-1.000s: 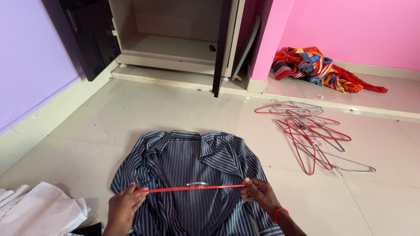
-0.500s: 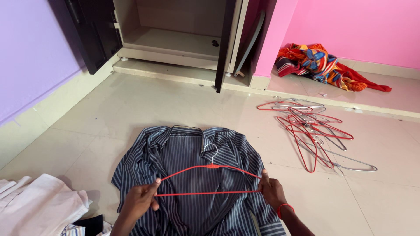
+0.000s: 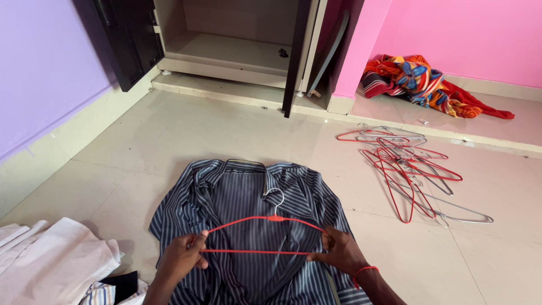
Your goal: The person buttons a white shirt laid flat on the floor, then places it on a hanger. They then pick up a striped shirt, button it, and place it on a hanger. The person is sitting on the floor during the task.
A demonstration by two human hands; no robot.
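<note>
Down at six o'clock, both hands hold a red wire hanger just above a dark striped shirt that lies spread open on the tiled floor, collar toward twelve o'clock. The left hand is closed around the hanger's left corner, fingers curled over the wire; the right hand, with a red band at its wrist, pinches the right corner between thumb and fingers. The hanger lies nearly flat, its bottom bar running across between the hands and its metal hook pointing to twelve o'clock, over the shirt just below the collar. Whether the wire touches the cloth or hangs slightly above it is hard to tell from this angle.

At eight o'clock a heap of white cloth lies on the floor, near the shirt but apart from it. At two o'clock, well apart from the shirt, a loose tangle of red and grey wire hangers sprawls on the tiles. Beyond it, against the pink wall, lies a crumpled orange, red and blue cloth. At twelve o'clock a wardrobe stands with its dark doors open, its bottom shelf showing.
</note>
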